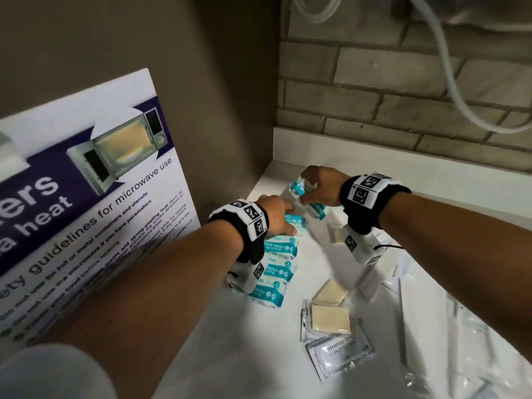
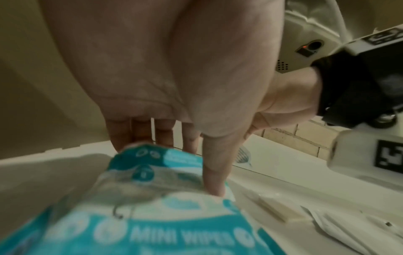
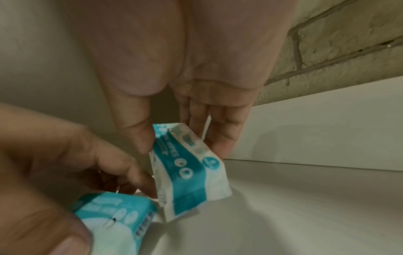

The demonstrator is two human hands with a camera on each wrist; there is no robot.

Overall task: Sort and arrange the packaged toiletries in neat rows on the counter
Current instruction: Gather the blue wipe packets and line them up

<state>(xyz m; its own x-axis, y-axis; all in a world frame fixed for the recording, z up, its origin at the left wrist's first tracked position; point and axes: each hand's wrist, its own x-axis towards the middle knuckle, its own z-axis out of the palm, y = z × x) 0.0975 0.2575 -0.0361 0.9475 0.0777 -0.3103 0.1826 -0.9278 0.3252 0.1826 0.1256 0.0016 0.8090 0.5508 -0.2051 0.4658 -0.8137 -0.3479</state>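
Note:
A row of teal and white mini wipes packs (image 1: 276, 272) runs along the left side of the white counter (image 1: 230, 341). My left hand (image 1: 289, 218) (image 2: 185, 165) rests on the row's far pack (image 1: 296, 226) (image 2: 152, 181) (image 3: 115, 212), fingers over its far edge and thumb (image 2: 214, 181) pressing its near side. Just behind it, my right hand (image 1: 306, 187) (image 3: 181, 145) pinches another wipes pack (image 1: 299, 188) (image 3: 189, 172) between thumb and fingers. That pack stands on edge, tilted, low over the counter beside the left hand's fingers.
Cream soap squares in clear packets (image 1: 331, 315) and a shampoo and conditioner sachet (image 1: 339, 352) lie right of the row. Clear plastic wrappers (image 1: 460, 341) cover the right side. A microwave safety poster (image 1: 86, 197) leans at left. A white upstand (image 1: 403, 156) and brick wall close the back.

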